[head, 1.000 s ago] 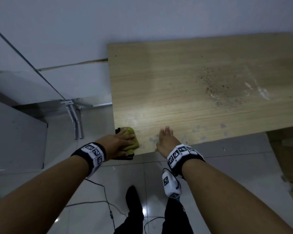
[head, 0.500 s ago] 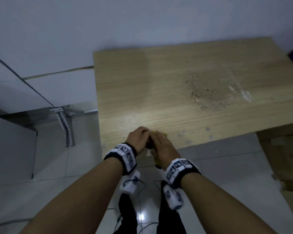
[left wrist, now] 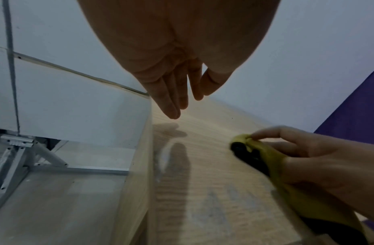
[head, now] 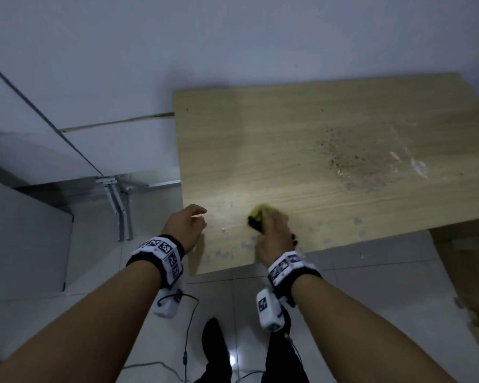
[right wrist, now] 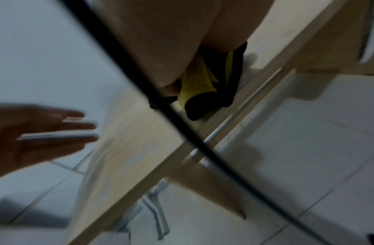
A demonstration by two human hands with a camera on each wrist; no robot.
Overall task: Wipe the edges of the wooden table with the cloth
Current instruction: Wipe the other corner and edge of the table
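Observation:
The wooden table (head: 302, 139) fills the right of the head view, with a dark speckled stain and white smears toward its right. My right hand (head: 273, 233) grips the yellow and black cloth (head: 257, 217) and holds it on the tabletop near the front edge. In the left wrist view the cloth (left wrist: 261, 154) is bunched under those fingers (left wrist: 286, 137). In the right wrist view the cloth (right wrist: 201, 82) sits below my palm. My left hand (head: 190, 222) hovers with straight fingers over the table's front left corner, holding nothing.
A white wall stands behind the table. Metal folding legs (head: 116, 205) lean at the left on the pale tiled floor. Cardboard boxes (head: 470, 272) sit under the table's right side. Cables (head: 188, 327) trail on the floor by my feet.
The cloth went from my left hand at the front left corner to my right hand. The right hand has carried it rightward onto the tabletop. The left hand has drawn back empty.

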